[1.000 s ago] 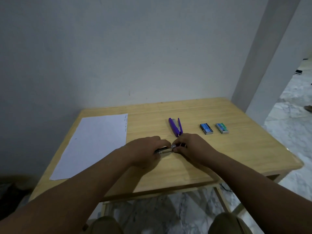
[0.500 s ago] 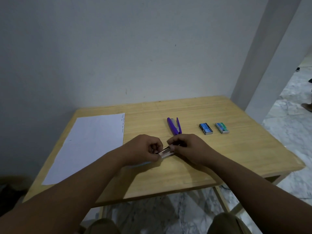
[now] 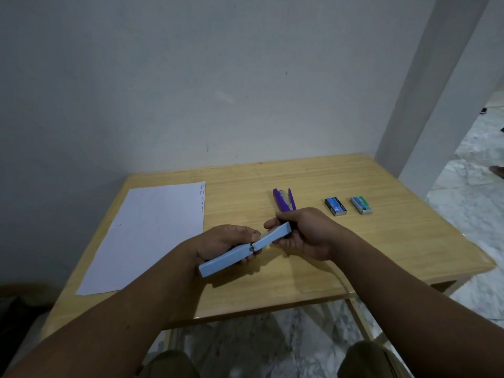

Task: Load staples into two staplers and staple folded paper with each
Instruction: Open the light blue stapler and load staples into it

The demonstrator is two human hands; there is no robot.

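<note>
A light blue stapler [image 3: 231, 257] is swung fully open into one long bar and held just above the wooden table [image 3: 381, 255]. My left hand [image 3: 223, 244] grips its near half and my right hand [image 3: 308, 233] grips its far end. A purple stapler [image 3: 282, 200] lies open on the table just beyond my right hand. To its right sit a blue staple box [image 3: 335, 206] and a green staple box [image 3: 361, 205]. A white sheet of paper [image 3: 147, 236] lies flat on the left.
The table stands against a pale wall, with a pillar [image 3: 425, 105] at its far right corner. Marble floor [image 3: 477, 186] shows to the right and below the front edge. My knees are under the near edge.
The blue stapler was low between my hands at the table; now it is lifted and swung fully open, its blue back facing up. My hands have moved apart along it.
</note>
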